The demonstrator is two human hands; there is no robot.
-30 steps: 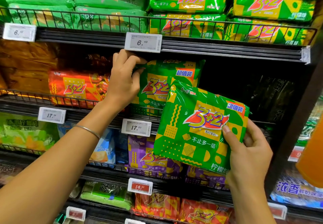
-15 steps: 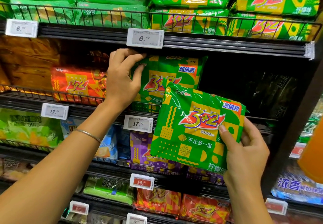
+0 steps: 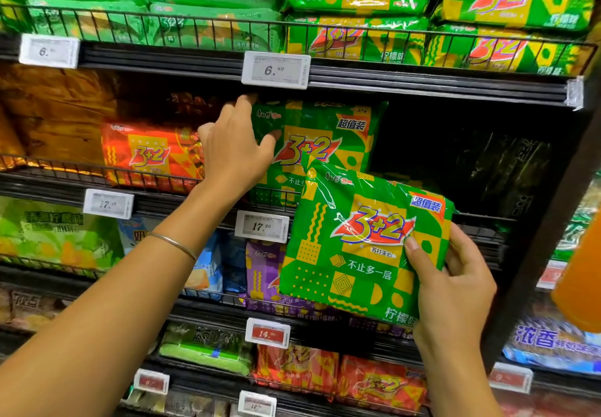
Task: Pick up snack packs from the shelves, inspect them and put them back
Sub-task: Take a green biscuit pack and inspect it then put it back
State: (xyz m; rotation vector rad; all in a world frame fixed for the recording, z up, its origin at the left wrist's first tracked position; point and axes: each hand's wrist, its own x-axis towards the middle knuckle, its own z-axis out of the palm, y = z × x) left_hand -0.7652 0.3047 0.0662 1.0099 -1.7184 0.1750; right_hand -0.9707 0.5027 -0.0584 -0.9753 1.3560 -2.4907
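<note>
Around: orange pack (image 3: 146, 156) left of my left hand, purple packs (image 3: 263, 270) on the shelf below, price tag (image 3: 275, 69) on the rail above.
In the way: wire rail (image 3: 273, 193) fronting the shelf.
Left hand (image 3: 234, 153): fingers curled over the top-left corner of the shelved green pack (image 3: 338, 127), gripping it.
Right hand (image 3: 455, 289): fingers gripping the second green pack (image 3: 357, 247), held tilted before the shelf.

Left edge of the shelf pack (image 3: 328, 143) hidden behind the left hand (image 3: 232, 150). Lower right corner of the held pack (image 3: 361, 247) covered by the right hand (image 3: 455, 289). Blurry numbers on the price tag (image 3: 48, 51) at upper left. Orange thing (image 3: 582, 283) cut off at the right edge, too blurry to tell.
</note>
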